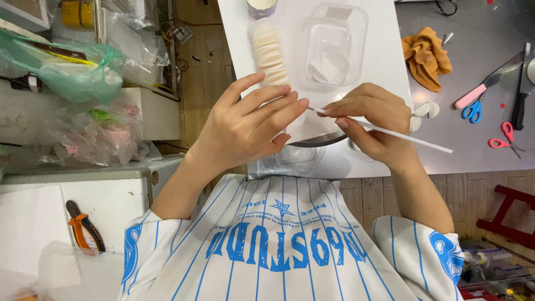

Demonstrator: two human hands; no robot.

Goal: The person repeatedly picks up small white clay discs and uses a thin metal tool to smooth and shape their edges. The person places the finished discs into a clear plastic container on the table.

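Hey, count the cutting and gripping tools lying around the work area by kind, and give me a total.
Scissors: 2, a blue-handled pair and a red-handled pair
Knives: 2, one with a pink handle and one with a black handle
Pliers: 1, with orange handles
Total: 5

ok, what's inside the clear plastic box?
The clear plastic box holds a few flat white cut pieces at its near end. Nothing covers it; their exact count is unclear.

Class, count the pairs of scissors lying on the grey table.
2: blue-handled scissors beside the pink-handled knife, and red-handled scissors nearer the table edge. Others may lie outside the view.
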